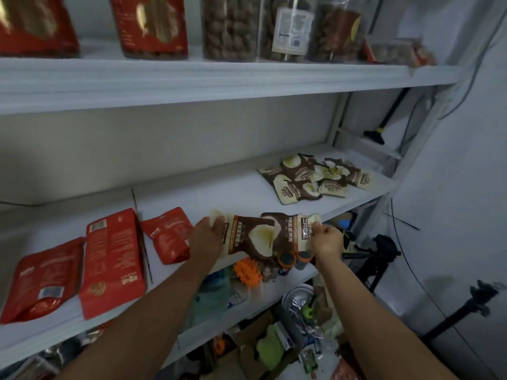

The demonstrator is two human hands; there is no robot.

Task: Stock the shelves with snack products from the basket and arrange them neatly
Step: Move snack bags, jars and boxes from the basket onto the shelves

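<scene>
The brown-and-cream pouches point(255, 234) are held flat and side-on, just over the front edge of the middle shelf point(219, 196). They overlap, so their number cannot be told. The left hand point(207, 238) grips their left end, its fingers curled over the cream edge. The right hand point(326, 239) pinches the right end by the printed label. Both forearms reach in from below.

Further back and to the right on the same shelf lies a loose pile point(315, 178) of matching pouches, overlapping at odd angles. To the left of the hands three red bags lie flat: a small one point(170, 234) just beside the left hand, a long one point(112, 261) next to it, and a third point(41, 281) at the far left.

On the upper shelf point(192, 80) stand more red packs point(153, 23) and clear jars point(233, 26) of brown nuts. Below the held pouches, on the lower shelf point(299, 274), sits an orange spiky ball point(248, 272) among mixed clutter. A black tripod point(384, 250) stands to the right.
</scene>
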